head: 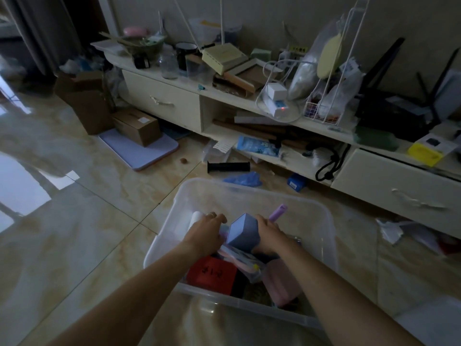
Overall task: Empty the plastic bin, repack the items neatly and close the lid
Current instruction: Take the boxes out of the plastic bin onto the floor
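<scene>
While the clear plastic bin [321, 236] sits open on the floor, both hands reach inside, the right hand [268, 233] closed on a blue box [243, 233], likely light, rigid and best gripped across flat sides, the left hand [208, 232] curled beside it, its hold unclear.

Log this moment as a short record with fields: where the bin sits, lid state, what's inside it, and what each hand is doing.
bin: clear plastic bin on the tiled floor, in front of a low cabinet
lid: off the bin
contents: blue box, red box, pink case, purple tube, white roll
left hand: inside the bin, beside the blue box
right hand: gripping the blue box
stage: bin not yet emptied
</scene>
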`<state>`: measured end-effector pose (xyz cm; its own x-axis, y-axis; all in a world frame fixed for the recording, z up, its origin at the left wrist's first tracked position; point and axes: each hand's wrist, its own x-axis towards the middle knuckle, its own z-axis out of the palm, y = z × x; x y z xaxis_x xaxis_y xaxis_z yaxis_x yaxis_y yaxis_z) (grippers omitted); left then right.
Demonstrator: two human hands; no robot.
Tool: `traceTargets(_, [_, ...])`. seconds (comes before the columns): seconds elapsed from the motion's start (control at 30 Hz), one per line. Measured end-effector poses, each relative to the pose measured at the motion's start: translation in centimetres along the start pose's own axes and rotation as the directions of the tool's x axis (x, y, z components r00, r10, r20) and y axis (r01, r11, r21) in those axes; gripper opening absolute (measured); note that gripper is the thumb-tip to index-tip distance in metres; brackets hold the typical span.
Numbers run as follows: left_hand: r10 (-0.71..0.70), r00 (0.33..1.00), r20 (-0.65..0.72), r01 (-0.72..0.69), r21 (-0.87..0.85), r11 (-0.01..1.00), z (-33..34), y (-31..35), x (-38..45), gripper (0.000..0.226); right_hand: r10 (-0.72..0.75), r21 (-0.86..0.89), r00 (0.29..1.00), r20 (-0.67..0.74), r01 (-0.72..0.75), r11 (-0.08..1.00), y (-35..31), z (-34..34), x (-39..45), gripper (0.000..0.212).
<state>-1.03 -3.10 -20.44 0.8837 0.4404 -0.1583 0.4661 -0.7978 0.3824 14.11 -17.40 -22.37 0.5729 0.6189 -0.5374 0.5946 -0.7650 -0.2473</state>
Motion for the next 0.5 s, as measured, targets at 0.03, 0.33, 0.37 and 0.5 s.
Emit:
traceTargets(0.03, [-0.001,1.0,0.013,0.002,-0.003,1.0,-0.1,0.2,-0.1,0.049,0.014,0.017,1.0,0.021,-0.014,1.0,0.3,0.1,0.1,0.117])
traceTargets(0.33, [0.128,0.988,0.088,-0.133,0.053,0.99,-1.3,1.1,-0.1,0.104,-0.135,-0.113,0.969,-0.205,0.114,0.987,0.1,-0.4,-1.2,0.086])
traceTargets(0.37, [0.148,0.984,0.096,-0.154,0.059,0.986,-1.4,1.3,0.0,0.112,-0.168,-0.129,0.955,-0.244,0.14,0.982,-0.2,-0.8,-1.5,0.087])
traceTargets(0.5, [0.192,0.975,0.11,-0.208,0.152,0.966,-1.9,2.3,0.3,0.128,-0.301,-0.165,0.905,-0.301,0.261,0.951,-1.5,-2.7,-2.8,0.102])
